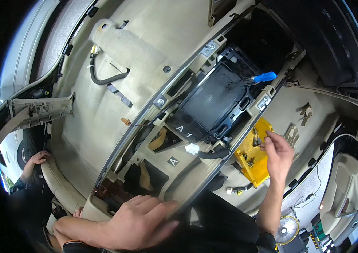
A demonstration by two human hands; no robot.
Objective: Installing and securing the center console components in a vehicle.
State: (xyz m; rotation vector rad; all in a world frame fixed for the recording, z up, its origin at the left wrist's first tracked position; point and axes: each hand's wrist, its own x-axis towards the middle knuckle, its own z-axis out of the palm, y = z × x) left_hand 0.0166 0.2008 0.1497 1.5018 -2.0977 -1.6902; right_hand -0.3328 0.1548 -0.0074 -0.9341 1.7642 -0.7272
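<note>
Over the yellow tray hovers my right hand, its fingers bent together beside several loose bolts. Whether a bolt is between those fingertips is hidden. My left hand is at the near end of the beige centre console, its fingers partly curled and smeared by motion. Nothing shows clearly in it. Farther along the console sits a black box-shaped unit. A blue-handled tool lies across the unit's right side. A black corrugated hose with a white wrapped end runs beside the unit's near edge.
Beige carpeted floor stretches left of the console, with a wire harness on it. Another person's hand rests at the far left. An open door and a yellow-rimmed fan are at the right.
</note>
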